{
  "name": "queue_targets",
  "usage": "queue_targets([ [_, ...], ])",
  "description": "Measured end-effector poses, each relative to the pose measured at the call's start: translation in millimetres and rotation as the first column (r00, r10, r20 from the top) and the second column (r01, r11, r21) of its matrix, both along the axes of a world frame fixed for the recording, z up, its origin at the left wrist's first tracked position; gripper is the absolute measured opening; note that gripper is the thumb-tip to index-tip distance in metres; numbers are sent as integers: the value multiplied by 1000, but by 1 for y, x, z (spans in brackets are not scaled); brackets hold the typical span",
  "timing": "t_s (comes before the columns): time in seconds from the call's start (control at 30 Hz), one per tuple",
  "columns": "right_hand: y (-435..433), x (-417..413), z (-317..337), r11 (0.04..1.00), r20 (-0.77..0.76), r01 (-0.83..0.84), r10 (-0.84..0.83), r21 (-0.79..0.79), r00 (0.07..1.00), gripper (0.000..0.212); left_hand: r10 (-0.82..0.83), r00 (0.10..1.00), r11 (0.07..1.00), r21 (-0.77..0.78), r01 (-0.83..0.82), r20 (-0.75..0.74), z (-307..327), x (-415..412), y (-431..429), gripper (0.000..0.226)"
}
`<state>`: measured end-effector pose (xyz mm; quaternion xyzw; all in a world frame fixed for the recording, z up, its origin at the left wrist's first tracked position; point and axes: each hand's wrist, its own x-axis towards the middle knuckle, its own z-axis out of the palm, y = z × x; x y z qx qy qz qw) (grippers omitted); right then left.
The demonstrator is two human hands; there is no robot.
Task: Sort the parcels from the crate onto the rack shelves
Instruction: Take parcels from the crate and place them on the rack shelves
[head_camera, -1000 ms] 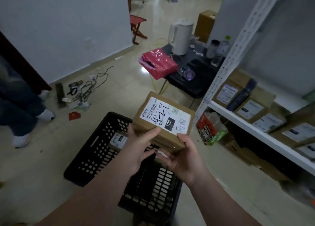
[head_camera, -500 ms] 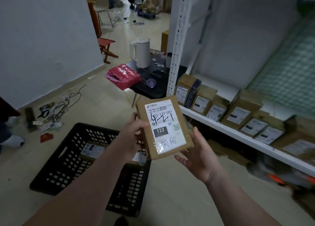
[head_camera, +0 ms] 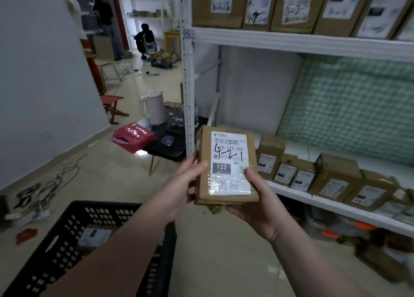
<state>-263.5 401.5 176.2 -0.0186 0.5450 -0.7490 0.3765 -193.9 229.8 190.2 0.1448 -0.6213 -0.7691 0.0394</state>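
Observation:
I hold a brown cardboard parcel [head_camera: 227, 144] upright in front of me, its white label marked "4-2-1" and "122" facing me. My left hand [head_camera: 181, 184] grips its left edge and my right hand [head_camera: 253, 198] cups its lower right corner. The black plastic crate [head_camera: 74, 247] sits on the floor at lower left with another labelled parcel [head_camera: 94, 237] inside. The white rack [head_camera: 302, 42] stands to the right; its lower shelf [head_camera: 298, 198] carries a row of parcels [head_camera: 331, 180], and the upper shelf holds several standing parcels [head_camera: 289, 5].
A white rack post [head_camera: 187, 90] rises just left of the held parcel. Behind it a low black table [head_camera: 170, 148] bears a white kettle [head_camera: 152, 106] and a red bag [head_camera: 133, 135]. Cables [head_camera: 44, 189] lie on the floor at left. People stand and crouch far back.
My view has lifted and turned toward the rack, bringing the upper shelf in. The parcel has been raised and turned upright, and my right hand has closed on its lower corner.

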Motion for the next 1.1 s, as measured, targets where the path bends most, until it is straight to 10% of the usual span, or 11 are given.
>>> queue_targets([
  [0.5, 54, -25, 75, 932, -319, 363, -343, 2, 883, 41, -373, 925, 924, -122, 363, -67, 56, -72, 40, 84],
  [0.73, 102, -36, 77, 667, -500, 732, -590, 140, 634, 72, -391, 917, 917, -117, 381, -81, 55, -98, 109, 67],
  [0.93, 172, -56, 135, 593, -721, 794, -492, 134, 489, 38, -420, 887, 887, -294, 356, -192, 102, -139, 188, 87],
  [1.1, 235, -103, 143, 555, -721, 821, -516, 131, 463, 97, -393, 890, 824, -519, 229, -231, 126, -174, 267, 104],
])
